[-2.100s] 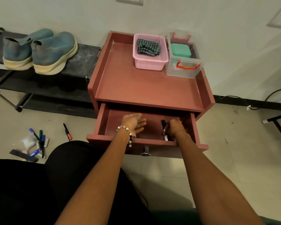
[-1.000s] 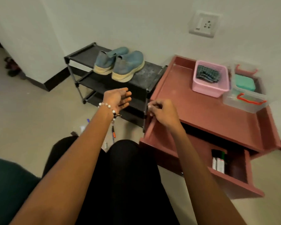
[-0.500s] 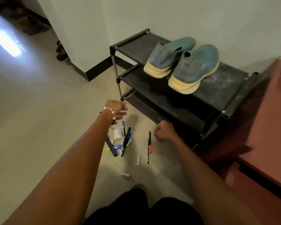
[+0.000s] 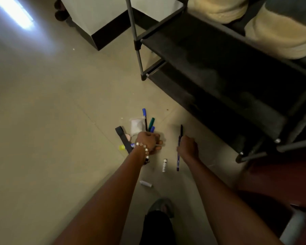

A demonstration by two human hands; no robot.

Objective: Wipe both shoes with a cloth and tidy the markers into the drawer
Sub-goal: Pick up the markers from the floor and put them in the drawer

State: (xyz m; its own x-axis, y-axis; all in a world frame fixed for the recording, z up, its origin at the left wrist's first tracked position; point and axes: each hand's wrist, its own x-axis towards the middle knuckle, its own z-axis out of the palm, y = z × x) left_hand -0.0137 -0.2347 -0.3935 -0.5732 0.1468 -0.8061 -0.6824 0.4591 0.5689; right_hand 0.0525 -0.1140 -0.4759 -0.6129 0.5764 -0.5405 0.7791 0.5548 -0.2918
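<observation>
**Gathering floor markers, both hands down**

Head view. Left hand [image 4: 148,142], beaded bracelet at wrist, fingers curled down over the loose cluster of blue- and green-capped markers [image 4: 149,123] on the beige tiled floor [image 4: 51,112]; whether it has closed on any yet, cannot tell. Right hand [image 4: 187,147] curled around a slim dark purple pen-like marker [image 4: 178,162], which sticks out of the fist at both ends. Small white marker stub [image 4: 164,165] lies between the two hands; another short white piece [image 4: 145,183] nearer the body.

Judgement: bunch the barrels parallel before lifting, so none slips out; sweep up the stubs too.

Room: open floor to the left. The black metal-frame shoe rack [image 4: 219,71] stands close on the right, its lower rail near the right hand; lift straight up. Cream soles of the shoes [image 4: 281,32] on the top shelf. Drawer out of view.
</observation>
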